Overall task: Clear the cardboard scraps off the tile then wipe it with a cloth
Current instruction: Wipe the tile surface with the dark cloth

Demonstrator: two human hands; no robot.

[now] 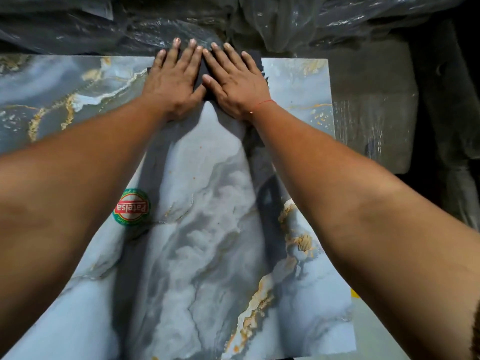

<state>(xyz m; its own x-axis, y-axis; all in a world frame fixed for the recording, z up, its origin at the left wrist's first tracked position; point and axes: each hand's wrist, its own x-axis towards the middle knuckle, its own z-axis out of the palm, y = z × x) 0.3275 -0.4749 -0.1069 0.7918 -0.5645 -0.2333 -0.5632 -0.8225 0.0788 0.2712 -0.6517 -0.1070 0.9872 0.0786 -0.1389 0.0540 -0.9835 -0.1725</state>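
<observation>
Large glossy marble-pattern tile (197, 255), grey-blue with white clouding and gold veins, filled most of the view and ran from the near edge up to a far edge below crumpled plastic sheeting (259, 19). Dark grey slab (374, 105) lay just beside the tile's right edge. Was covered at the far middle edge by a dark cloth (202, 71), spread flat on the tile and reaching just past its far edge toward the plastic.

Reached forward with 2 bare forearms from the near corners, meeting over the cloth. Left hand (172, 79) lay palm down on the cloth's left part, fingers straight and slightly spread, nothing gripped. Right hand (237, 81) lay palm down on the cloth's right part in the same flat, extended way, pressing rather than clutching. Index fingertips touched near the cloth's far edge; thumbs angled toward each other lower down.

Thin red thread (263, 103) circled the right wrist. Round red, white and green sticker (132, 207) marked "Patelsa" sat on the tile beside the left forearm. Small yellow scrap (354, 293) showed at the tile's right edge, too small to identify.
</observation>
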